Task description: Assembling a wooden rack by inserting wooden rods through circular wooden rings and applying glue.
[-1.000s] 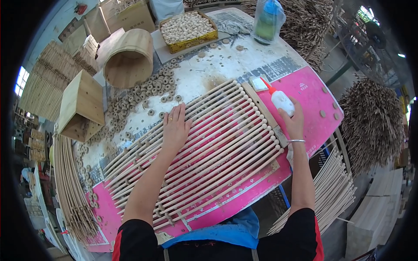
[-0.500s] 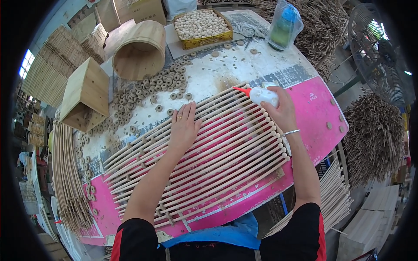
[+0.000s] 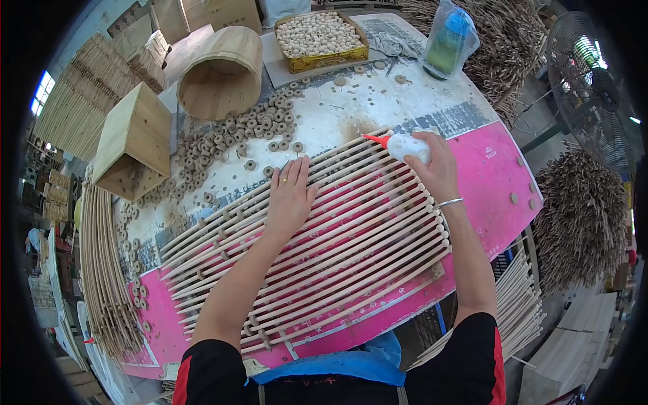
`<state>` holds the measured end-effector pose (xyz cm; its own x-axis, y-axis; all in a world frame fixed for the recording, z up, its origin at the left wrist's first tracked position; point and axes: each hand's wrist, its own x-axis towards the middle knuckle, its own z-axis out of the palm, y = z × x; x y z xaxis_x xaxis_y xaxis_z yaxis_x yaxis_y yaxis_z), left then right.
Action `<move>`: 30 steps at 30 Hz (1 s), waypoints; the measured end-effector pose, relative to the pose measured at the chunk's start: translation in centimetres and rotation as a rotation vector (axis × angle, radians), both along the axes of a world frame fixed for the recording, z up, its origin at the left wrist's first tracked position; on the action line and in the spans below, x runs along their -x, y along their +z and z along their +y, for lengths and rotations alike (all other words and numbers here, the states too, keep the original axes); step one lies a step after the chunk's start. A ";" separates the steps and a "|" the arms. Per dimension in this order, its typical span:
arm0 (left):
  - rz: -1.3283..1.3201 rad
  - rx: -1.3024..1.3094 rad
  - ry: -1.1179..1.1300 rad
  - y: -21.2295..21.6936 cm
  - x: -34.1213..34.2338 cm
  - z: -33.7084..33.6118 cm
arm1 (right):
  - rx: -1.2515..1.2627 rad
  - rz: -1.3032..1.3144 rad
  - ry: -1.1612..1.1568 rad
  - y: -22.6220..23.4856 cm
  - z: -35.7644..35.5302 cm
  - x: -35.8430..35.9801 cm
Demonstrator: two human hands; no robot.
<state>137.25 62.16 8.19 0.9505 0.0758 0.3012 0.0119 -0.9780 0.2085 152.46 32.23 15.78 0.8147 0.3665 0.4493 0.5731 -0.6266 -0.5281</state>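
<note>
The rods [image 3: 324,250] lie side by side on the pink worktop [image 3: 496,182]. The left hand [image 3: 291,196] presses flat on them, fingers spread; the right hand [image 3: 432,165] is clamped on a glue bottle [image 3: 405,145] at the far rods. Squeezed too hard, glue could blob – a slipping palm would let rods roll. Rings [image 3: 236,138] lie beyond.

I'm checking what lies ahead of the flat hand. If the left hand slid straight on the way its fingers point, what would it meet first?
The left hand lies flat on the wooden slats, fingers pointing away from the person. Just past the fingertips come the scattered wooden rings, probably the loose ones nearest the slats' far edge.
</note>
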 end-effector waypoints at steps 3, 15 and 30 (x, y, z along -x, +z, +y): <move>0.005 -0.003 0.005 -0.2 0.0 0.0 | -0.010 0.000 0.004 -0.2 0.2 0.1; 0.011 0.003 0.010 0.0 0.0 0.0 | -0.022 -0.020 0.021 -0.8 0.4 0.5; -0.005 -0.011 0.008 -0.2 0.1 0.1 | -0.094 0.016 -0.015 -0.2 0.0 2.1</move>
<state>137.12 62.27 8.02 0.9483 0.0805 0.3070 0.0190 -0.9800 0.1982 150.36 32.24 15.59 0.8275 0.3105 0.4677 0.5545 -0.5823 -0.5945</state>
